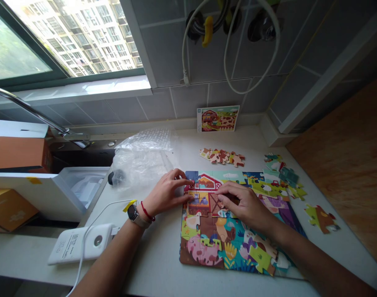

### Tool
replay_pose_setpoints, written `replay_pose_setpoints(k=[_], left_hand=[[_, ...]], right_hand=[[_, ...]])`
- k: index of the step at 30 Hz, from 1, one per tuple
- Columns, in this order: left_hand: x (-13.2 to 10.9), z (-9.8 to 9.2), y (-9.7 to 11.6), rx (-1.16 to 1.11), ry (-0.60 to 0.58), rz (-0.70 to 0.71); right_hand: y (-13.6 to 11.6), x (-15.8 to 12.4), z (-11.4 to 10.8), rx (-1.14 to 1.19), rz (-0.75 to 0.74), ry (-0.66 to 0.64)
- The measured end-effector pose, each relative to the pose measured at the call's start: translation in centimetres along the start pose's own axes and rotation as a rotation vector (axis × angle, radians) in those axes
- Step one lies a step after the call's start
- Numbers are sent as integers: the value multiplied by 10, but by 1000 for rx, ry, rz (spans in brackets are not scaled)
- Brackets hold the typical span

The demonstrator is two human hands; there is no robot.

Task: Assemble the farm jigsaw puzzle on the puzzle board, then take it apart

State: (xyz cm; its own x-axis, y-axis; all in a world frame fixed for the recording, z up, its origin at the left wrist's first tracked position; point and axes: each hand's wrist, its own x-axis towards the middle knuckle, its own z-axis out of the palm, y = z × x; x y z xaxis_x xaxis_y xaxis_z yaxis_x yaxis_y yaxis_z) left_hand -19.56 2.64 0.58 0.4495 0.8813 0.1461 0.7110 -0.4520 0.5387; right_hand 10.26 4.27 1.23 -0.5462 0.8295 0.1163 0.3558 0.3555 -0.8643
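Note:
A farm jigsaw puzzle (207, 231) lies on the white counter, with many pieces joined in its tray. My left hand (168, 190) rests at the puzzle's upper left edge, fingers apart and tips touching the red barn area. Over the middle of the barn, my right hand (242, 204) has thumb and index finger close together on a barn puzzle piece (214, 202); curled fingers partly hide it. A loose green piece (260, 259) lies on top of the lower right part. My right forearm covers some of the puzzle's right side.
Cow-patterned pieces (222, 156) lie behind the puzzle, below a picture card (218, 119) leaning on the wall. More loose pieces (289, 176) and a brown-green piece (321, 218) lie right. Clear plastic bags (141, 159), a white power bank (81, 243) with cable, and boxes (19, 154) are left.

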Motion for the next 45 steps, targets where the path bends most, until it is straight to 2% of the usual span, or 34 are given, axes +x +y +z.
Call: replay_pose_setpoints(k=[10, 23, 25, 30, 32, 35, 40, 45], left_hand=[[1, 12, 9, 71, 92, -14], [2, 10, 10, 40, 78, -23], [2, 8, 9, 3, 134, -29], [2, 5, 8, -81, 402, -123], [2, 5, 8, -84, 433, -142], [2, 8, 7, -77, 376, -120], [0, 12, -4, 28, 194, -68], [0, 13, -9, 43, 161, -77]], right_hand=[[0, -1, 1, -5, -1, -11], [1, -2, 1, -15, -1, -32], [1, -2, 1, -7, -3, -29], [1, -2, 0, -12, -17, -28], [1, -2, 0, -20, -16, -30], [1, -2, 0, -25, -29, -29], [0, -2, 0, -18, -27, -27], [-1, -2, -1, -18, -19, -34]])
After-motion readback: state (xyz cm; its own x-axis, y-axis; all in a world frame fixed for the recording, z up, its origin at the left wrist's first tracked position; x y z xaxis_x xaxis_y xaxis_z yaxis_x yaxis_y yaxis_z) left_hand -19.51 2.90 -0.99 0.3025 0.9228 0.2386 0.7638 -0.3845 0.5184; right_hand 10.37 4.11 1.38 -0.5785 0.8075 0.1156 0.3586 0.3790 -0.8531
